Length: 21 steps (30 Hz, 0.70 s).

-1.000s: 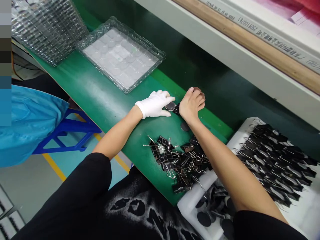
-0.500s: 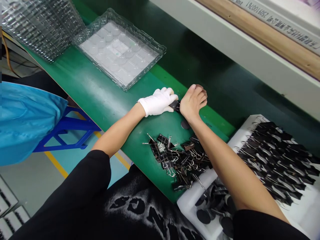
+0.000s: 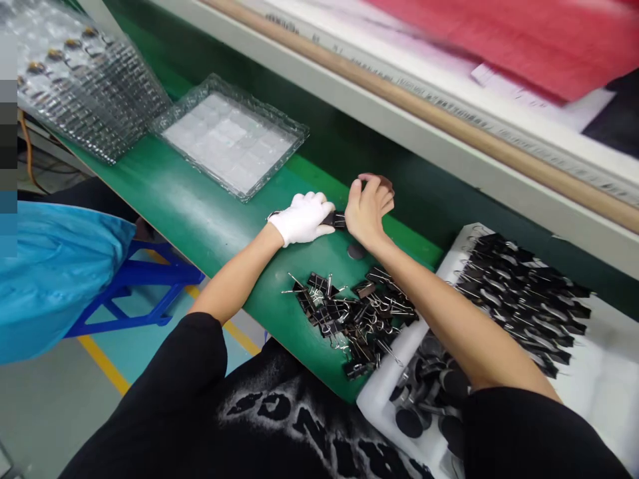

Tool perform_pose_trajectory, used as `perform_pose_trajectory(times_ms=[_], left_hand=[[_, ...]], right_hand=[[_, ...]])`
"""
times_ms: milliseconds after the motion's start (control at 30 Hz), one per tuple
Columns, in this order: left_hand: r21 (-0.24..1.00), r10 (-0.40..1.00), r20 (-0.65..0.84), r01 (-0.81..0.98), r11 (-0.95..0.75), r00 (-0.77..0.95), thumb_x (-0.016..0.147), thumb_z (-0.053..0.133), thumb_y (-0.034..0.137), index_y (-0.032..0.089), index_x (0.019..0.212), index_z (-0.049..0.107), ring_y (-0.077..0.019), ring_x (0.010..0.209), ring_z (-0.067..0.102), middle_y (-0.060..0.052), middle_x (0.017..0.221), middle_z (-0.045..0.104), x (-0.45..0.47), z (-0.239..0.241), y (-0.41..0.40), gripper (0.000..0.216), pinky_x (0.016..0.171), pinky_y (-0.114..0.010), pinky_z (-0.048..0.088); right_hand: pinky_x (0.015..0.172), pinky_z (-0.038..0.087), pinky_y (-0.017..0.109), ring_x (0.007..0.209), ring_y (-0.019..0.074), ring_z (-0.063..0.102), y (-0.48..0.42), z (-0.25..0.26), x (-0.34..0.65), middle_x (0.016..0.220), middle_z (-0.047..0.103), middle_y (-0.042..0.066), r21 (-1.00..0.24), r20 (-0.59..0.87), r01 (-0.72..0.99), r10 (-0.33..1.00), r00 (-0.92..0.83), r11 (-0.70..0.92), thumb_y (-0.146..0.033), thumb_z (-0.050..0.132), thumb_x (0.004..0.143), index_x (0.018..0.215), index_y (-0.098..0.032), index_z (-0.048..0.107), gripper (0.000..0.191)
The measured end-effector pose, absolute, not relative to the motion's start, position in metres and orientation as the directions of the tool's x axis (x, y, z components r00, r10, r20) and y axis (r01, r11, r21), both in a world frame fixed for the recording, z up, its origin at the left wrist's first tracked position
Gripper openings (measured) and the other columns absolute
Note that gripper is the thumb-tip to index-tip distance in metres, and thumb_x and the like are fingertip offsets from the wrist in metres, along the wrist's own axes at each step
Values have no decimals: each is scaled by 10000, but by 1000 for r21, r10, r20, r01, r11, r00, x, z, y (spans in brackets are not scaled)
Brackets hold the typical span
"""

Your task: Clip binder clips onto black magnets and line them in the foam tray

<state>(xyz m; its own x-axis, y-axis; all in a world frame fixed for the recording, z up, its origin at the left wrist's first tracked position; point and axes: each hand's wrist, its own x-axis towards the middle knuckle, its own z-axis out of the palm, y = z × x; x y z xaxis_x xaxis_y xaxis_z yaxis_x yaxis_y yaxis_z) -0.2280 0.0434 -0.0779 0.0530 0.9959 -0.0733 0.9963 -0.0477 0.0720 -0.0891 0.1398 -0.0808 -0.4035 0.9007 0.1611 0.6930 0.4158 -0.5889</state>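
In a white glove, my left hand [image 3: 303, 219] is closed around a black binder clip [image 3: 339, 219] held just above the green tabletop. Whether another part is in that grip, the glove hides. My bare right hand [image 3: 368, 207] meets the clip's wire-handle end with the heel of its palm, fingers stretched up and away. Below my right wrist a dark round disc [image 3: 356, 250] lies on the table. Nearer my body is a loose heap of black binder clips [image 3: 349, 316] with silver wire handles.
A white foam box [image 3: 372, 392] at the lower right holds dark round parts [image 3: 424, 402]. Behind it, rows of clipped parts [image 3: 519, 286] stand on white foam. A clear plastic tray [image 3: 234, 143] and stacked clear trays [image 3: 94, 100] lie left. A shelf edge [image 3: 399, 133] runs along the back.
The view has shifted, bringing more of the shelf with red material into sight. My hands keep nearly the same pose, the left gripping the clip and the right palm against it.
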Motion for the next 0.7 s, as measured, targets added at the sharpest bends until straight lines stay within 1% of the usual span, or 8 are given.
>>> perform_pose_trajectory(times_ms=[67,133,233,300,433,533,633,700], left_hand=[[20,998,-32,998,62,-62,978,550,644,107,1324,620,-416,1158,560,-225,1223,613,-226,-73,36,643,971,-528,380],[7,993,12,993,117,-117,885,636,723,99,1465,535,-441,1179,547,-249,1295,596,-229,-69,30,857,983,-539,364],[30,1000,-7,999,-30,30,866,703,644,260,1645,350,-427,1289,502,-203,1545,475,-239,-63,26,938,1003,-502,358],[47,988,-83,991,-124,127,930,658,552,353,1648,347,-383,1275,521,-144,1532,514,-245,-61,26,808,998,-473,363],[14,992,-87,996,-87,88,948,647,541,260,1571,483,-360,1170,566,-149,1258,665,-246,-59,26,703,996,-473,369],[-29,997,26,997,-70,70,903,707,576,241,1512,538,-385,1255,524,-179,1409,599,-244,-58,26,715,1016,-488,362],[-29,989,56,991,-132,134,922,692,570,284,1589,442,-389,1364,457,-161,1627,439,-247,-59,30,768,1026,-489,361],[-34,989,21,989,-146,147,953,655,561,275,1558,485,-375,1312,496,-157,1570,506,-249,-61,34,691,1013,-487,363]], right_hand=[[1104,377,604,1266,360,524,129,-58,-64,1316,588,158,-558,136,554,727,-673,618,-480,372,1056,1300,-243,576,396],[1047,450,548,1157,332,582,117,-43,-37,1214,634,118,-570,-82,344,366,-927,746,-419,554,982,1253,-263,639,324],[1008,504,505,1175,329,602,103,-41,-8,1305,622,107,-583,-348,202,-18,-937,787,-197,678,859,1304,-298,677,457],[1011,512,511,1197,338,607,98,-48,-1,1358,607,115,-543,-379,203,-22,-925,815,-114,679,827,1303,-283,696,506],[1058,500,509,1230,328,615,104,-54,-1,1382,615,117,-578,-292,155,-25,-956,801,-192,667,893,1280,-239,713,393],[1016,525,469,1152,298,656,125,-44,1,1336,659,117,-657,-230,165,13,-973,735,-335,619,940,1281,-217,710,372],[932,540,438,986,274,695,153,-37,2,1129,748,89,-690,-244,298,176,-954,660,-453,591,939,1226,-212,721,397],[873,535,416,922,267,699,168,-38,-3,1024,767,66,-670,-294,420,300,-907,612,-455,570,935,1205,-217,706,385]])
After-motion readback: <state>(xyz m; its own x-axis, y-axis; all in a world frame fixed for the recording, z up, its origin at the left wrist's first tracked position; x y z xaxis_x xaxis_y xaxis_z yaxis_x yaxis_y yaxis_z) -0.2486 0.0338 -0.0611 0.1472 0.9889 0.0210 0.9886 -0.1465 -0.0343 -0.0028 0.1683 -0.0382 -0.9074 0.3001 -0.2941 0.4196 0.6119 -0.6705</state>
